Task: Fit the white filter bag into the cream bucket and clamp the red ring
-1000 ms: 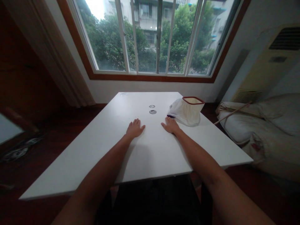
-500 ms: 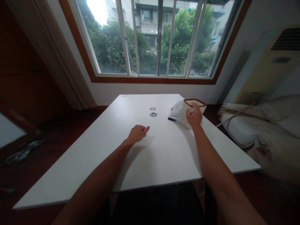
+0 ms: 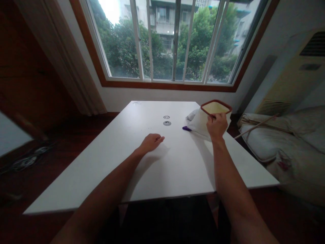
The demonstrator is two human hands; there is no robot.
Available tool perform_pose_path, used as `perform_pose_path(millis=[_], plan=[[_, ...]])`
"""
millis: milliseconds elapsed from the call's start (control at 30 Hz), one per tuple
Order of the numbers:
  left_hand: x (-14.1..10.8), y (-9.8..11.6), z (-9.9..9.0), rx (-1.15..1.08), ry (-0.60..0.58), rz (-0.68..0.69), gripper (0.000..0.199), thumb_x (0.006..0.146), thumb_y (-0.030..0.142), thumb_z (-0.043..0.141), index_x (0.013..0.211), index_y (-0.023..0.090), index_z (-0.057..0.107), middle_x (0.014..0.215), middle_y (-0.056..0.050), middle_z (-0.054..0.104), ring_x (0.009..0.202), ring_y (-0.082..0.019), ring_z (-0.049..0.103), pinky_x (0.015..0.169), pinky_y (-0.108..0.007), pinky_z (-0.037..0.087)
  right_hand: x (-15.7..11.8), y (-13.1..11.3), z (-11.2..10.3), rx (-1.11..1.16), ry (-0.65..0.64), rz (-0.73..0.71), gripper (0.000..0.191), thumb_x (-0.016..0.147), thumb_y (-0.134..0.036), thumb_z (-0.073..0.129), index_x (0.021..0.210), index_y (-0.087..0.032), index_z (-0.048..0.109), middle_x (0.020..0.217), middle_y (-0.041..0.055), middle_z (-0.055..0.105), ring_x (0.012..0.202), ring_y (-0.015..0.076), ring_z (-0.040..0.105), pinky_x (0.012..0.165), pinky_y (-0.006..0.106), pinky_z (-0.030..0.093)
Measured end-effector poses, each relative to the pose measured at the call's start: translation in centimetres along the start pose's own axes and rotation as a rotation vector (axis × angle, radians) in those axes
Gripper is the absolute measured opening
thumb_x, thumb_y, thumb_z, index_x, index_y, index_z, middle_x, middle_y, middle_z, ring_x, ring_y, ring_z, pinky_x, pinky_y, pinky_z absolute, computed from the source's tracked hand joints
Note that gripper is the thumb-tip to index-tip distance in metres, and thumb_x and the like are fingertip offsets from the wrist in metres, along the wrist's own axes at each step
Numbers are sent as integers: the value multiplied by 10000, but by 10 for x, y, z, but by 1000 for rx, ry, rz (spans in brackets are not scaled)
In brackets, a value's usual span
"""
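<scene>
White bag behind right grip; red rim held by near edge.

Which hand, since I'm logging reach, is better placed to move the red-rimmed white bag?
Probably the right hand: it grips the red rim of the white bag, while the left hand is apart from it, curled, holding nothing visible.
</scene>
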State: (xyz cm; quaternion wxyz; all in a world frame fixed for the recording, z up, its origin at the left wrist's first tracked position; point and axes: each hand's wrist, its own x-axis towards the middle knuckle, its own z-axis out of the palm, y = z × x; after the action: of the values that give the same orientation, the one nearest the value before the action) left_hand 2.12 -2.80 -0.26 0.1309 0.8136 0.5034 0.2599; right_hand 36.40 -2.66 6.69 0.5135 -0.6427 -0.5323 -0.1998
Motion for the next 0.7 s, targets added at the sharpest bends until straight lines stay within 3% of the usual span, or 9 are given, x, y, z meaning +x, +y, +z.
perform_pose_path(millis=[133,200,300,433,567,700], plan=[[-3,8,2,-88,120,90,439,907,526,506,1192,218,632,1176,-74,676,963,-196,657,846,-337,530,-10,-31,-3,231,4,-182,113,873,-256,556,868,-186,645,952,86,562,855,206,577,746,319,517],[-4,10,-2,-86,209,149,580,887,541,552,1365,216,495,1357,-106,572,1130,-226,616,969,-388,513,-20,-45,0,361,-51,-276,104,887,-250,555,851,-193,634,918,69,548,800,183,570,680,287,514],[-3,11,-12,13,362,216,847,834,605,616,1499,194,288,1513,-153,405,1368,-282,442,1137,-450,391,-33,-61,6,497,-150,-395,68,877,-215,566,838,-201,619,911,64,551,807,180,571,697,289,516],[2,6,-26,134,487,252,1214,684,709,710,1554,168,60,1596,-206,222,1486,-343,227,1212,-499,251,-47,-76,14,625,-332,-487,86,839,-140,552,817,-211,597,908,65,571,879,200,579,781,331,512],[7,-2,-26,144,482,240,1431,550,735,779,1548,144,-60,1605,-259,135,1496,-401,159,1206,-539,224,-59,-84,21,781,-446,-521,87,793,-122,567,811,-206,578,915,65,581,908,207,577,804,353,510],[7,-2,-22,106,387,212,1501,493,745,798,1548,153,-92,1605,-257,125,1487,-423,170,1197,-558,234,-66,-82,28,880,-523,-412,71,777,-176,607,828,-206,567,923,60,569,855,193,571,697,320,532]])
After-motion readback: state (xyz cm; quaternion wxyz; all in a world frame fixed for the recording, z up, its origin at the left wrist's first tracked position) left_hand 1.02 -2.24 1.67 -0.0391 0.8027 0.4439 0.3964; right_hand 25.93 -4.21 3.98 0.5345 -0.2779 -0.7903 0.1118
